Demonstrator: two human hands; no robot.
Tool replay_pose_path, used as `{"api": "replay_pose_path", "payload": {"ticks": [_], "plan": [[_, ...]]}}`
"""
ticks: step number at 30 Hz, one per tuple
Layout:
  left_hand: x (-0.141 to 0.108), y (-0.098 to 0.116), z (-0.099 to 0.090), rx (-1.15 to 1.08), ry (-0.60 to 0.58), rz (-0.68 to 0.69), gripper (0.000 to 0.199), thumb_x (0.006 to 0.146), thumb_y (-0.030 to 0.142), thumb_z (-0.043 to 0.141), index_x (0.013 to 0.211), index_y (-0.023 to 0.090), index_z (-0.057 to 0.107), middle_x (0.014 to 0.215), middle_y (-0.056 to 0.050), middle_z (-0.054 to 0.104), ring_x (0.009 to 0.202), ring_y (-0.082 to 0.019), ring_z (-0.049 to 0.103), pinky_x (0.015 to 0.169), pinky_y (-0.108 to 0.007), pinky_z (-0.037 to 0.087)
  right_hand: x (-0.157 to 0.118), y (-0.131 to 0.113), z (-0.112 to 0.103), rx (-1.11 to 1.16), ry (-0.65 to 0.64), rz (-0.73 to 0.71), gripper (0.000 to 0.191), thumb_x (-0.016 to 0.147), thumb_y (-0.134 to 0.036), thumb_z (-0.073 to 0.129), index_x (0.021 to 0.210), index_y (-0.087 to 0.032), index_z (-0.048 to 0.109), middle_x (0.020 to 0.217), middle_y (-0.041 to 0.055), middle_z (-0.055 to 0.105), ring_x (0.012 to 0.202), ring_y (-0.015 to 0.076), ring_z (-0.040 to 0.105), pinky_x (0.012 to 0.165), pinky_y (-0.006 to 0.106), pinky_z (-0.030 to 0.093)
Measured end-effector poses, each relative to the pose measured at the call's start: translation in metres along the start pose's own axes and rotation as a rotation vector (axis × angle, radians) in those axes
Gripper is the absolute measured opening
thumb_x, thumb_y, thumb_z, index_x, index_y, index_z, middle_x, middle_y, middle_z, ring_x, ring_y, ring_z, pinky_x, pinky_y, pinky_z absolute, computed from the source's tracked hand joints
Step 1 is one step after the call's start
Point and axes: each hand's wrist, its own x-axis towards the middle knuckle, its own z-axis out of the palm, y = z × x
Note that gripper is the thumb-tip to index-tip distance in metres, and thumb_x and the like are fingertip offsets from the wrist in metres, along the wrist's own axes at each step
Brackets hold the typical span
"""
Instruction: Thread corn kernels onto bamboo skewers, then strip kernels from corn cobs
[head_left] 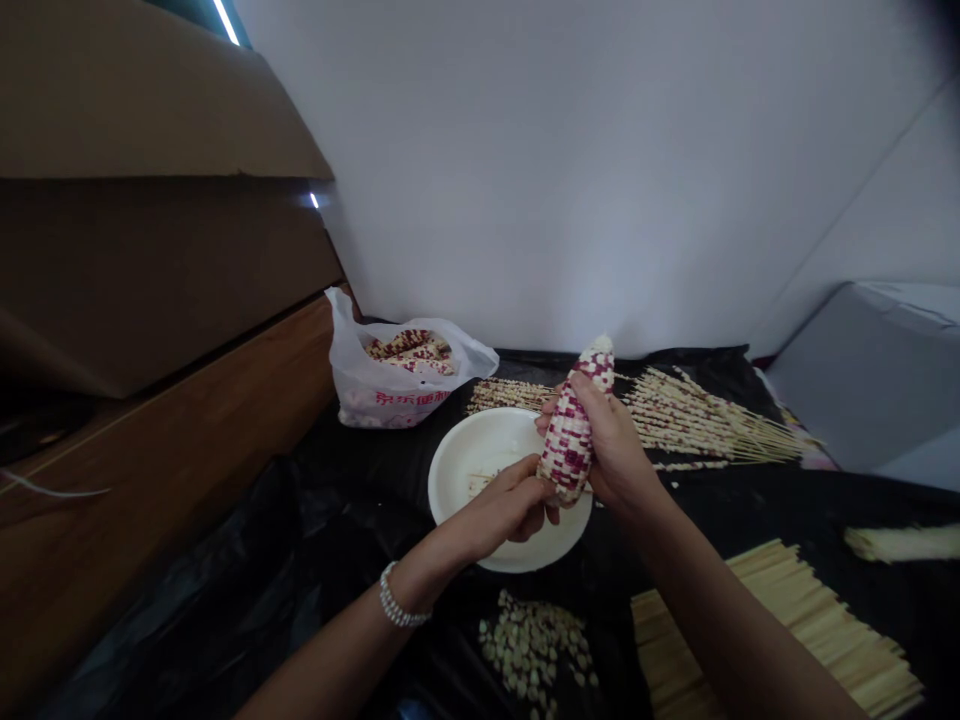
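Note:
Over a white basin (451,455), my two hands hold an ear of corn (568,440) with white and dark red kernels, tilted with its pale tip up. My right hand (616,445) is wrapped round its side, thumb along the kernels. At the lower end, the fingers of my left hand (521,497) are closed against the cob; a beaded bracelet (401,598) circles that wrist. A few loose bits lie in the basin, partly hidden by my left hand.
A white plastic bag (382,405) with more ears stands behind left. Kernel-strung sticks (697,415) lie behind right. Loose pale kernels (532,645) are in front, a stack of flat strips (795,620) front right, a pale stalk (907,542) far right. Cardboard boxes (150,260) rise at left.

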Motion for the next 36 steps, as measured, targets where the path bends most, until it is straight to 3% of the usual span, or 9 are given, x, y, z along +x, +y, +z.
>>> {"api": "replay_pose_path", "payload": {"ticks": [12,20,24,27,30,33,36], "plan": [[0.001,-0.009,-0.001,0.038,-0.027,0.08,0.015,0.085,0.029,0.043,0.093,0.018,0.05,0.07,0.001,0.055,0.044,-0.006,0.034,0.04,-0.02,0.023,-0.001,-0.004,0.001,-0.016,0.012,0.004,0.038,0.07,-0.055,0.071,0.078,-0.02,0.06,0.068,0.0023,0.067,0.054,0.0145,0.062,0.049,0.028,0.049],[-0.001,-0.016,-0.003,0.378,0.136,0.225,0.026,0.092,0.031,0.034,0.078,0.018,0.052,0.07,-0.001,0.052,0.058,-0.012,0.041,0.051,-0.023,0.031,0.0,0.001,0.002,0.009,0.023,0.005,0.039,0.066,-0.053,0.075,0.083,-0.022,0.058,0.069,0.0015,0.069,0.057,0.0174,0.065,0.052,0.03,0.052],[0.005,-0.015,-0.005,0.18,0.128,0.159,0.028,0.091,0.03,0.031,0.08,0.017,0.053,0.061,0.001,0.051,0.045,-0.009,0.034,0.043,-0.023,0.024,0.002,-0.001,0.002,0.056,0.017,0.017,0.039,0.068,-0.054,0.074,0.08,-0.021,0.059,0.067,0.0017,0.069,0.059,0.0171,0.066,0.053,0.029,0.053],[0.008,-0.012,-0.005,-0.024,0.077,0.098,0.016,0.078,0.02,0.039,0.082,0.016,0.054,0.052,0.005,0.045,0.037,-0.006,0.023,0.039,-0.022,0.015,0.005,-0.005,0.0,0.118,0.022,0.051,0.041,0.068,-0.058,0.073,0.079,-0.02,0.06,0.063,0.0011,0.067,0.059,0.0174,0.066,0.054,0.029,0.054],[0.008,-0.01,-0.006,-0.131,0.015,0.087,0.021,0.068,0.015,0.043,0.085,0.014,0.056,0.055,0.004,0.049,0.035,-0.004,0.023,0.038,-0.022,0.014,0.007,-0.009,-0.003,0.137,0.009,0.084,0.041,0.07,-0.059,0.07,0.081,-0.02,0.062,0.057,0.0008,0.065,0.06,0.0188,0.067,0.054,0.029,0.054],[0.006,-0.009,-0.007,-0.14,-0.018,0.111,0.018,0.077,0.023,0.045,0.086,0.013,0.058,0.063,0.001,0.054,0.037,-0.003,0.027,0.038,-0.021,0.014,0.007,-0.01,-0.005,0.144,0.003,0.101,0.04,0.07,-0.059,0.07,0.08,-0.021,0.062,0.055,0.0011,0.064,0.06,0.0196,0.067,0.054,0.03,0.054],[0.005,-0.008,-0.006,-0.07,0.025,0.12,0.027,0.086,0.036,0.044,0.082,0.013,0.058,0.062,0.001,0.053,0.038,-0.003,0.026,0.038,-0.021,0.014,0.006,-0.007,-0.004,0.129,0.002,0.08,0.039,0.071,-0.058,0.07,0.08,-0.02,0.062,0.058,0.0018,0.066,0.059,0.0182,0.066,0.054,0.029,0.054]]}}
